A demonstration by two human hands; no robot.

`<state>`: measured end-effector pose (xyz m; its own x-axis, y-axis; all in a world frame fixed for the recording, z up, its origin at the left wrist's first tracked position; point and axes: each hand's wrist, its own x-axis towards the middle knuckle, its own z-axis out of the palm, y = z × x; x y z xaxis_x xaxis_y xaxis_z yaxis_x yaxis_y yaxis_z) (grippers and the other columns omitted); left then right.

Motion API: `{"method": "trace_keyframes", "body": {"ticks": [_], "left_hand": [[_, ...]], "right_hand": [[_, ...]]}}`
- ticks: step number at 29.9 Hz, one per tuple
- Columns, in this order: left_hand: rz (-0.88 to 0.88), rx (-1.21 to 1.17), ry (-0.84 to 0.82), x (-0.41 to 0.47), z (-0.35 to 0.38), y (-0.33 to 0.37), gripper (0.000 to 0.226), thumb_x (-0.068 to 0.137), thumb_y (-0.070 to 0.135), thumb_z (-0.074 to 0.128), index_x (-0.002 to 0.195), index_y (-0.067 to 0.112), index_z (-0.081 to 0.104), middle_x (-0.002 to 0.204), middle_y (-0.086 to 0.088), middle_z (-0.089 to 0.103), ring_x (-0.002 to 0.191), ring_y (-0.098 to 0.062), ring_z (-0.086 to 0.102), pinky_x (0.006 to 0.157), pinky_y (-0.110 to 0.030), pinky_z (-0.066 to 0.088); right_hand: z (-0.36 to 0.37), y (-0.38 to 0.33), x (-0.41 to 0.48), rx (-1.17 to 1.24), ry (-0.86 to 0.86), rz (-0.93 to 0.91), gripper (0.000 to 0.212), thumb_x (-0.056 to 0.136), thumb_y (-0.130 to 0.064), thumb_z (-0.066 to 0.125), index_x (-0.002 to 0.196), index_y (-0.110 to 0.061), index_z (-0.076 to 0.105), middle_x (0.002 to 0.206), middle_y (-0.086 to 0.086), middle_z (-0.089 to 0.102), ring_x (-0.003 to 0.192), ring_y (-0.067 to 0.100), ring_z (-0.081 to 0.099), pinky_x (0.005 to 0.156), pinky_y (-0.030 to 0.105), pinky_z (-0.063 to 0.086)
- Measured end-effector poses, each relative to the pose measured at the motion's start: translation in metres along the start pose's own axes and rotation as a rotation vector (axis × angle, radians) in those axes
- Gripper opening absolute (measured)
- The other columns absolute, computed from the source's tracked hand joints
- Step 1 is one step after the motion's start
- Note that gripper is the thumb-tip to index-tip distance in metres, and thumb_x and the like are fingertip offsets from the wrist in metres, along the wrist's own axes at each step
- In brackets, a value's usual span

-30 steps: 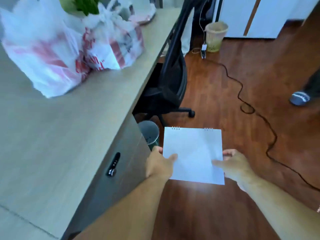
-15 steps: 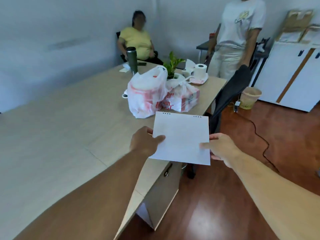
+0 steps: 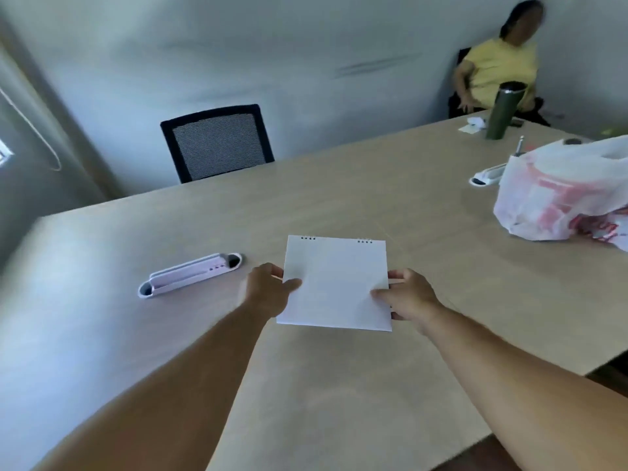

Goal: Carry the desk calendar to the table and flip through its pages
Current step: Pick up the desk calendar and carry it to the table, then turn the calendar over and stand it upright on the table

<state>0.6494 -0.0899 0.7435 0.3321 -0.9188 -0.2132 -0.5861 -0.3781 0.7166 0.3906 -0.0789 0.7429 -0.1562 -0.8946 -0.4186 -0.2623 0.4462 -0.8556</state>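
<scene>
I have the desk calendar point(image 3: 334, 283) over the worktop point(image 3: 339, 198), my left hand point(image 3: 266, 290) and right hand point(image 3: 411, 299) closed on its side edges. Carrying looks nearly finished; setting down and page-flipping remain.

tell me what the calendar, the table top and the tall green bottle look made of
Desk calendar: white matte paper or card, with small wire binding loops along the top edge. Table: pale wood-grain top, probably laminate, matte. Green bottle: likely metal, with a silvery rim band.

Pale wall point(image 3: 306, 56), mesh chair point(image 3: 217, 141) (black frame).
</scene>
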Motion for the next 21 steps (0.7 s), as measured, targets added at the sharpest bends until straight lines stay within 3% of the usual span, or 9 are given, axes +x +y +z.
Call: {"method": "trace_keyframes", "body": {"ticks": [3, 6, 18, 21], "left_hand": [[-0.149, -0.008, 0.060, 0.001, -0.043, -0.061, 0.033, 0.078, 0.041, 0.082, 0.102, 0.021, 0.070, 0.096, 0.001, 0.074, 0.091, -0.026, 0.072, 0.085, -0.039, 0.062], [-0.282, -0.067, 0.122, -0.001, -0.068, -0.119, 0.033, 0.067, 0.047, 0.084, 0.089, 0.026, 0.072, 0.091, 0.001, 0.076, 0.086, -0.029, 0.075, 0.078, -0.044, 0.065], [-0.425, -0.059, 0.181, 0.011, -0.055, -0.186, 0.018, 0.079, 0.038, 0.083, 0.084, 0.027, 0.070, 0.095, 0.002, 0.077, 0.096, -0.024, 0.071, 0.085, -0.036, 0.059], [-0.450, -0.035, 0.192, 0.022, -0.049, -0.190, 0.017, 0.081, 0.036, 0.081, 0.091, 0.025, 0.074, 0.096, 0.002, 0.076, 0.097, -0.024, 0.070, 0.086, -0.036, 0.058]], "right_hand": [[0.065, -0.010, 0.003, -0.094, -0.084, -0.011, 0.045, 0.078, -0.011, 0.078, 0.119, -0.018, 0.059, 0.111, 0.004, 0.073, 0.100, 0.026, 0.073, 0.076, 0.041, 0.063], [0.122, -0.011, 0.005, -0.182, -0.170, -0.008, 0.048, 0.077, -0.008, 0.080, 0.120, -0.017, 0.060, 0.108, 0.005, 0.075, 0.097, 0.026, 0.074, 0.071, 0.037, 0.062], [0.196, 0.012, 0.050, -0.430, -0.297, -0.001, 0.049, 0.075, -0.017, 0.083, 0.113, -0.021, 0.054, 0.104, 0.005, 0.075, 0.093, 0.024, 0.074, 0.080, 0.044, 0.063], [0.206, 0.019, 0.067, -0.494, -0.323, -0.022, 0.049, 0.073, -0.021, 0.083, 0.114, -0.021, 0.055, 0.104, 0.003, 0.074, 0.095, 0.023, 0.073, 0.082, 0.045, 0.063]]}}
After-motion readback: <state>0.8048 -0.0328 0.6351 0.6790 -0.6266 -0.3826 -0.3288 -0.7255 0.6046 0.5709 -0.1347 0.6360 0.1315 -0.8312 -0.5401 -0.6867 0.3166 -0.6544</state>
